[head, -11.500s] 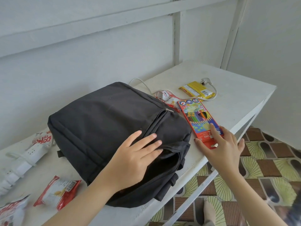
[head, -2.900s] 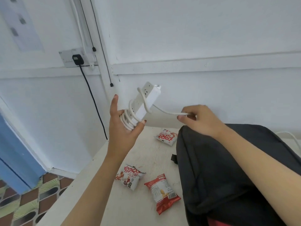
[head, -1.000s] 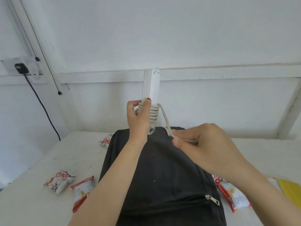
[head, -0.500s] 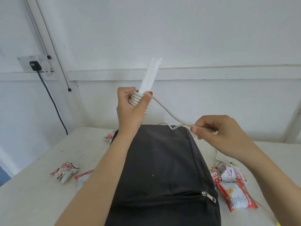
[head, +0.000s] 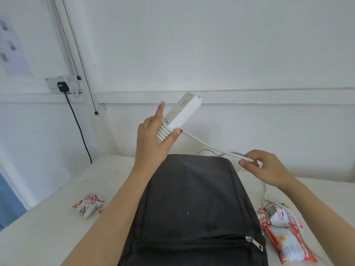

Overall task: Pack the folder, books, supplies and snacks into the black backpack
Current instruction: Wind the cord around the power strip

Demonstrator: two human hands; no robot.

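Now | left hand point(head: 151, 140) raised, gripping power strip point(head: 184, 110) | right hand point(head: 269, 169) pinching cord point(head: 207, 145)

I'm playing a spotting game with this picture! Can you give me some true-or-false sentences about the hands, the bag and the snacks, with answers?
1. The black backpack lies on the table. True.
2. The left hand holds the white power strip. True.
3. The right hand rests on the backpack. False: it pinches the cord.
4. Every snack is packed away. False: snack packets lie on the table either side of the backpack.
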